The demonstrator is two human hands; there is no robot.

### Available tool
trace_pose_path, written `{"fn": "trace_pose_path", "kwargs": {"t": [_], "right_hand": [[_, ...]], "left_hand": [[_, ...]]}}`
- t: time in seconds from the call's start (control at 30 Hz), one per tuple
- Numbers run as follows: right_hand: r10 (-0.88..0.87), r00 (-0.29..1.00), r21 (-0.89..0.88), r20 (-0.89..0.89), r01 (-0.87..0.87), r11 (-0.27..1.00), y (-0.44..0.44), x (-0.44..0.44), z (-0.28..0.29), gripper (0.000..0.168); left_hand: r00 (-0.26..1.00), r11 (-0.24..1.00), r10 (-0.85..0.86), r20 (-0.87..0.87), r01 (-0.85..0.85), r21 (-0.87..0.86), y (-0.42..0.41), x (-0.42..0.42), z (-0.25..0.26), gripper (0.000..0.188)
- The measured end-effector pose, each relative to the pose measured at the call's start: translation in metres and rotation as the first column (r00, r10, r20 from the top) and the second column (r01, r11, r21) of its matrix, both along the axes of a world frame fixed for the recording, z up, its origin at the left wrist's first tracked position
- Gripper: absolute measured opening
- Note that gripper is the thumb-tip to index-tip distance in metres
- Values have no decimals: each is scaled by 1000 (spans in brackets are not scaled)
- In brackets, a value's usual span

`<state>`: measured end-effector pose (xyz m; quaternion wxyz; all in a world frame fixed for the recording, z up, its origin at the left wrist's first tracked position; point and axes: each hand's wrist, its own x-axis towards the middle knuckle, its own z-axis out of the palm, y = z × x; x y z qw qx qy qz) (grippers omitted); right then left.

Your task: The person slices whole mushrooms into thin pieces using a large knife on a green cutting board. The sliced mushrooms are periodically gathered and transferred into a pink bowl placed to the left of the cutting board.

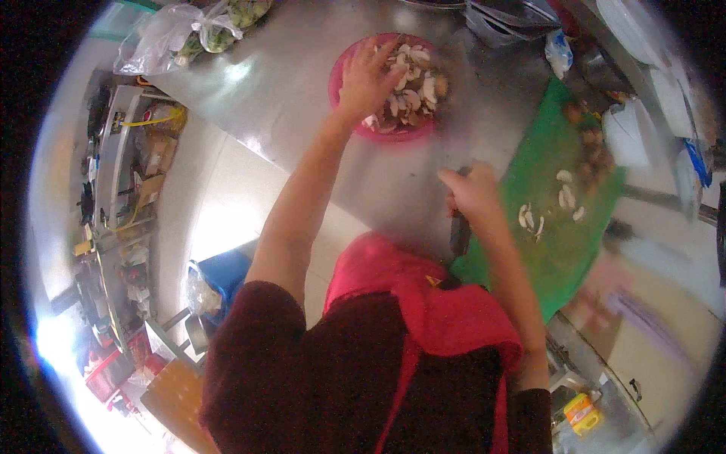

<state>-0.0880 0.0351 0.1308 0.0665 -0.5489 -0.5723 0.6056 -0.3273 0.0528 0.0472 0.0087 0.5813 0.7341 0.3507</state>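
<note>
A pink basin (334,85) on the metal worktop holds a heap of sliced mushrooms (417,85). My left hand (368,79) lies over the basin's left side, fingers spread at the edge of the heap; I see nothing gripped in it. Nearer my body, my right hand (476,190) is closed around a dark tool (460,235), apparently a knife, whose outline is blurred. To its right is a green cutting board (510,261). Loose mushroom slices (566,196) lie on this board, and blurred brown mushrooms (592,150) sit along its far right side.
Clear plastic bags with green vegetables (218,37) rest at the worktop's far left. A white container (629,130) stands beyond the board. A shelf rack (122,130) with boxes is on the left, with a blue bin (227,272) below. The worktop's edge (255,150) runs diagonally.
</note>
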Motion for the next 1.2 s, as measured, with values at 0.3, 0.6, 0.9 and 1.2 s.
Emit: {"fn": "trace_pose_path", "kwargs": {"t": [0.3,0.6,0.9,1.2], "right_hand": [[41,997,413,69,-66,908,11,-18,-29,21],[-176,974,1,-145,178,984,-12,54,-15,23],[-753,590,-318,-293,683,658,-72,233,-32,16],[-863,477,-247,-167,827,505,-99,314,-61,19]], "left_hand": [[988,990,-135,-75,132,-38,4,13,2,41],[906,978,-206,-371,184,-95,-6,55,20,38],[797,782,-600,71,566,260,19,204,-2,26],[721,712,-691,-60,692,114,91,366,-60,33]]}}
